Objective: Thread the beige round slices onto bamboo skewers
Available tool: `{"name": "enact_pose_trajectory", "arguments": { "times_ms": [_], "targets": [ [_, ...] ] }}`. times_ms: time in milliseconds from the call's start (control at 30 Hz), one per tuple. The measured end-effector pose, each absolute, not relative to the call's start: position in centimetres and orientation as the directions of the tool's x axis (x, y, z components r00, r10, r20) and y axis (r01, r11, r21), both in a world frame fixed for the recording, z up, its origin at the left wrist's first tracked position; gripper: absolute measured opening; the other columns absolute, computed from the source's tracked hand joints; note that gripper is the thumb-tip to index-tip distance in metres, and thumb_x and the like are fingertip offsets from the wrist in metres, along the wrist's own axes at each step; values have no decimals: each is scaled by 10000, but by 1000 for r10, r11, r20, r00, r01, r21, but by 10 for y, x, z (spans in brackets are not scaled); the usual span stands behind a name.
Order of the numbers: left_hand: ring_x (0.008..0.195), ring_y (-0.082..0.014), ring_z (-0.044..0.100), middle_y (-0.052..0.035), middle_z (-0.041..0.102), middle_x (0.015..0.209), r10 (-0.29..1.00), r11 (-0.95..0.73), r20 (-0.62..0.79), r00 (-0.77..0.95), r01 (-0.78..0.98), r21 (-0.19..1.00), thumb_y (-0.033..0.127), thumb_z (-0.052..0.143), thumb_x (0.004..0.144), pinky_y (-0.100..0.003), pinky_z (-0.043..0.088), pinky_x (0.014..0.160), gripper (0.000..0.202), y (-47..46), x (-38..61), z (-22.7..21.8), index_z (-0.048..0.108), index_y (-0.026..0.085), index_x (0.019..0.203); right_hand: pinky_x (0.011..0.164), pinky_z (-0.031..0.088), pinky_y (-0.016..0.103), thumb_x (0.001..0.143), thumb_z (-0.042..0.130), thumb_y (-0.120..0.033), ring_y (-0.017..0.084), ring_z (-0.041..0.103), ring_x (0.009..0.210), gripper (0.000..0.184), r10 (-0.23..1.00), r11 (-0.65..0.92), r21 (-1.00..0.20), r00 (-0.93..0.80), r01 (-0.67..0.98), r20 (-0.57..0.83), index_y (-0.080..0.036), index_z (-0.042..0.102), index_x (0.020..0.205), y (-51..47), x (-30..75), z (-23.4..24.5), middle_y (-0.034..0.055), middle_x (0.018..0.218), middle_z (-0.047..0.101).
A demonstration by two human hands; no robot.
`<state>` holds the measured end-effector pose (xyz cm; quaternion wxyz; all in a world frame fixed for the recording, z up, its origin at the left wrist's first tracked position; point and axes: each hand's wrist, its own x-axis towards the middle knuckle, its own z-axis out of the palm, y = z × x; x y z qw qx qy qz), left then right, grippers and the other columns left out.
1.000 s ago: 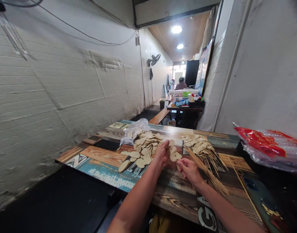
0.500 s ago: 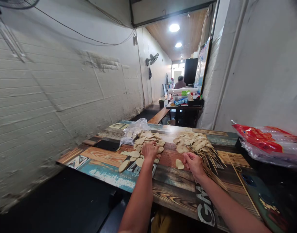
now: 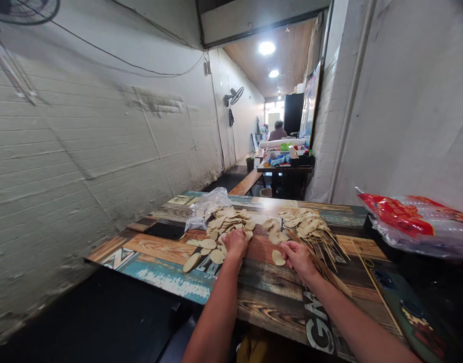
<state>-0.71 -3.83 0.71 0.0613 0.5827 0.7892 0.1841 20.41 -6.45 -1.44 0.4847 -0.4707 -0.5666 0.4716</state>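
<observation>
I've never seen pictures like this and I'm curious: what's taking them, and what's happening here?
There's no robot here! A person wears a camera on their head, so every picture looks forward and down over their arms. On the wood-patterned table lies a pile of pale, flat slices. The left hand reaches down at its near edge; whether it grips a slice is hidden. The right hand seems to pinch a thin stick, mostly hidden, with a few slices at its end. Beside it are another pile with sticks poking out, and a red-and-clear plastic package. A clear bag lies behind the first pile.
</observation>
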Motion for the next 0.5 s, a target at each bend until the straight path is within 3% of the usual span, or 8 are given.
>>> {"name": "enact_pose_trajectory", "arguments": {
  "times_ms": [233, 367, 500],
  "targets": [
    [1121, -305, 555, -121, 665, 1154, 933, 283, 118, -339, 897, 341, 325, 639, 782, -357, 397, 849, 272, -40, -14, 8, 715, 245, 1030, 316, 220, 186, 668, 660, -561, 44, 357, 298, 386, 990, 58, -998, -127, 8, 57, -182, 587, 660, -66, 205, -15, -72, 469, 508],
    [1085, -277, 584, -116, 690, 1097, 931, 271, 143, -335, 899, 345, 277, 580, 824, -332, 396, 833, 209, -40, -12, 7, 721, 225, 969, 316, 209, 188, 670, 654, -557, 45, 361, 295, 380, 990, 58, -998, -132, 22, 55, -184, 586, 652, -67, 206, -13, -67, 468, 515],
    [1035, -243, 627, -86, 727, 1029, 942, 215, 146, -301, 880, 423, 226, 555, 829, -344, 384, 862, 247, -38, -10, 6, 702, 230, 1026, 321, 206, 183, 677, 642, -545, 39, 360, 297, 378, 987, 64, -996, -148, 54, 55, -184, 564, 596, -69, 206, -9, -59, 460, 518]
  ]
}}
